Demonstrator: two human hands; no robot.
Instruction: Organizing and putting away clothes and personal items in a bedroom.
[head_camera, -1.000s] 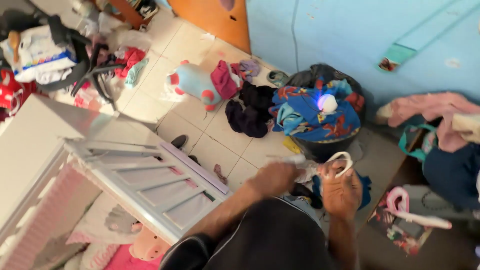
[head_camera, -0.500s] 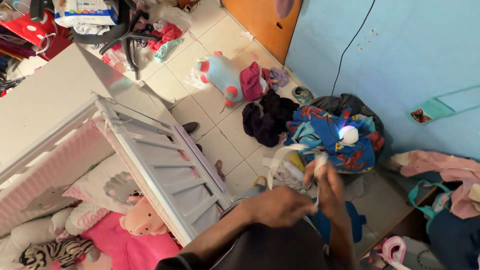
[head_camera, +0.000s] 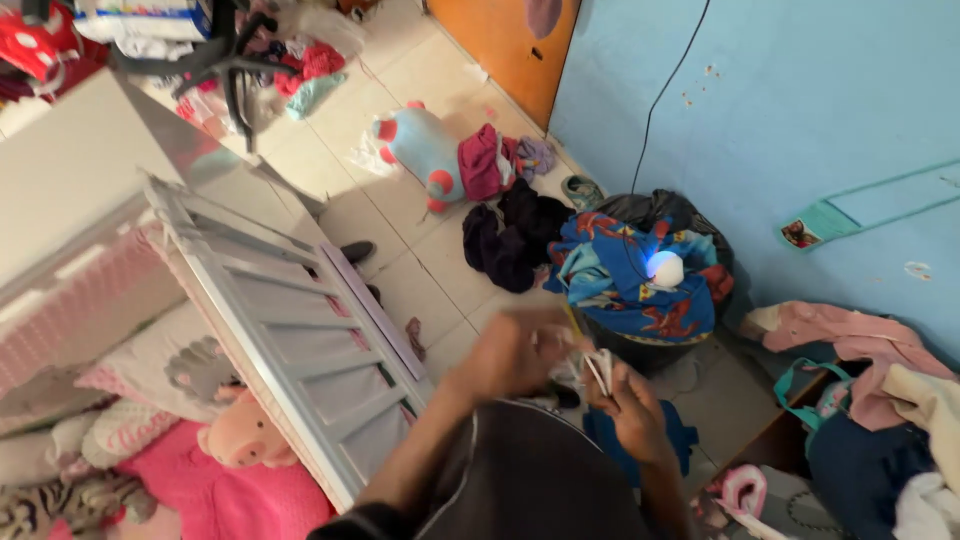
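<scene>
Gripping a bunched white strip (head_camera: 590, 368) between them, both hands work close together just above the person's dark lap: the left hand (head_camera: 510, 350) is clenched on one end, blurred, and the right hand (head_camera: 632, 410) pinches the other. Directly ahead, near the hands, a black bin (head_camera: 650, 345) draped with a blue printed cloth (head_camera: 625, 280) stands against the blue wall (head_camera: 800, 110), a small glowing white ball (head_camera: 665, 268) on top. Left of the hands, the white crib rail (head_camera: 290, 320) runs diagonally, leaving a narrow strip of tiled floor (head_camera: 425, 270). Dark clothes (head_camera: 505, 240) and a blue plush toy (head_camera: 415, 150) crowd that floor; pink clothing (head_camera: 850, 340) piles at the right.
</scene>
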